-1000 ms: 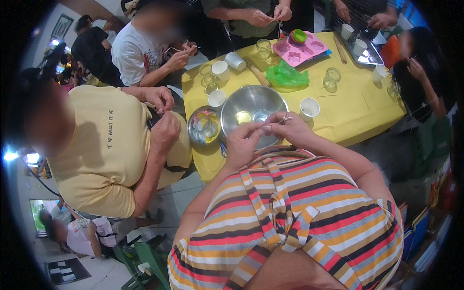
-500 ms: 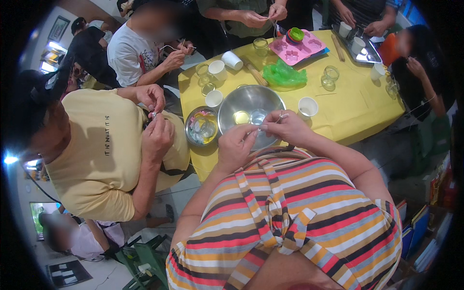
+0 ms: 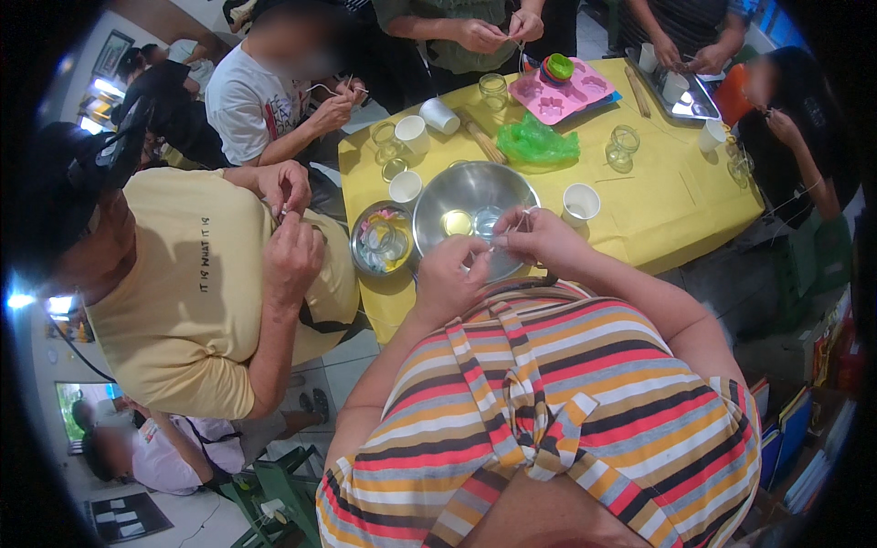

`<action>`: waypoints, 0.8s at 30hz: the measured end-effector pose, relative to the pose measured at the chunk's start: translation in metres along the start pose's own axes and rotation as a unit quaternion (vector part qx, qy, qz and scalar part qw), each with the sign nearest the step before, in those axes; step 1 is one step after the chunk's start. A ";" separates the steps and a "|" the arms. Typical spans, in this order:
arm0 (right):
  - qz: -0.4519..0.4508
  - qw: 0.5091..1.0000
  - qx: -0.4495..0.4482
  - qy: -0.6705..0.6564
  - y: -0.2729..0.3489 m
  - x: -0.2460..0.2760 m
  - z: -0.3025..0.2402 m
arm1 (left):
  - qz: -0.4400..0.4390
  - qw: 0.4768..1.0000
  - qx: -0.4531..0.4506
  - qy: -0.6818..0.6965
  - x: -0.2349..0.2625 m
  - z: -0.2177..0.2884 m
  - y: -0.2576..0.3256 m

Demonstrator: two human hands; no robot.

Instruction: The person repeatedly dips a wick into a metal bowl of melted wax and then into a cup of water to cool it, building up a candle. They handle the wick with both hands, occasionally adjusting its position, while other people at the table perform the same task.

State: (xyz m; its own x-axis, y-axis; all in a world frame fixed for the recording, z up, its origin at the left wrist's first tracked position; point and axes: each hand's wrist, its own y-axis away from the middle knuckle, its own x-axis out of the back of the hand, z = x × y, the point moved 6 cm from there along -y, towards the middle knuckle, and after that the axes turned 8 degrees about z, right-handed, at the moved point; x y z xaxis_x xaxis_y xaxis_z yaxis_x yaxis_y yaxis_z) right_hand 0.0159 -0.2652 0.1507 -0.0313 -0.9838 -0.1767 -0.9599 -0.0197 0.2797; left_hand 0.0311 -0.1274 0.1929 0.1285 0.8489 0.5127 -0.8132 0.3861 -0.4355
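Note:
Over the near rim of a large steel mixing bowl (image 3: 437, 203), my two hands come close together. A thin white string (image 3: 528, 216) runs at my right hand (image 3: 546, 239), whose thumb and fingers are pinched on it. My left hand (image 3: 451, 274) is also closed, its thumb and fingertips pinching by the string's end; the exact grip is too small to make out. Inside the bowl lie a gold round lid (image 3: 456, 223) and a clear glass jar (image 3: 486, 220), partly hidden by my hands. A smaller steel bowl (image 3: 359, 253) with coloured pieces and a glass jar stands to the left.
On the yellow-covered table (image 3: 671, 205) stand paper cups (image 3: 582, 203), a green plastic bag (image 3: 539, 142), a pink silicone mold (image 3: 553, 105), glass jars (image 3: 623, 148) and a bundle of sticks (image 3: 482, 142). A person in a yellow shirt (image 3: 183, 283) works close at my left; others surround the table.
My left hand's fingers have curled in and drawn slightly apart from the right. My right hand has shifted a little. The neighbour's hands at left have moved slightly.

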 end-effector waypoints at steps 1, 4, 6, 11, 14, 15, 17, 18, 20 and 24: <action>0.024 0.998 0.035 0.035 0.000 0.002 -0.003 | 0.000 1.000 0.018 0.005 0.000 -0.003 0.001; 0.016 0.970 0.209 0.123 0.006 0.002 -0.011 | -0.004 0.998 0.055 0.014 0.000 -0.008 0.002; 0.018 0.947 0.245 0.206 0.015 -0.004 -0.024 | -0.006 0.998 0.057 0.005 0.001 -0.006 -0.001; 0.026 0.941 0.234 0.244 0.010 -0.002 -0.012 | 0.007 1.000 -0.014 -0.010 -0.001 0.001 -0.004; 0.032 0.943 0.239 0.231 0.013 -0.002 -0.018 | 0.002 0.997 -0.066 -0.032 -0.001 0.004 -0.002; 0.030 0.935 0.247 0.251 0.015 -0.003 -0.022 | -0.002 0.996 -0.084 -0.042 -0.002 0.005 -0.002; 0.029 0.921 0.268 0.280 0.015 -0.004 -0.024 | 0.001 0.996 -0.079 -0.047 -0.003 0.002 -0.001; 0.030 0.914 0.280 0.291 0.015 -0.004 -0.023 | 0.003 0.996 -0.076 -0.050 -0.003 0.002 -0.001; 0.032 0.905 0.292 0.308 0.015 -0.006 -0.024 | 0.002 0.995 -0.085 -0.055 -0.003 0.002 -0.002; 0.034 0.901 0.289 0.323 0.015 -0.009 -0.025 | 0.003 0.993 -0.105 -0.059 -0.003 0.001 -0.002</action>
State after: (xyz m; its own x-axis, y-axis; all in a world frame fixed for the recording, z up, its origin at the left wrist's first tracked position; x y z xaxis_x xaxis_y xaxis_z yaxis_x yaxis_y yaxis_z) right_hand 0.0087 -0.2615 0.1799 -0.1072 -0.8816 0.4596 -0.9521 -0.0421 -0.3028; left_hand 0.0319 -0.1307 0.1932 0.0465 0.8082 0.5871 -0.6755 0.4585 -0.5775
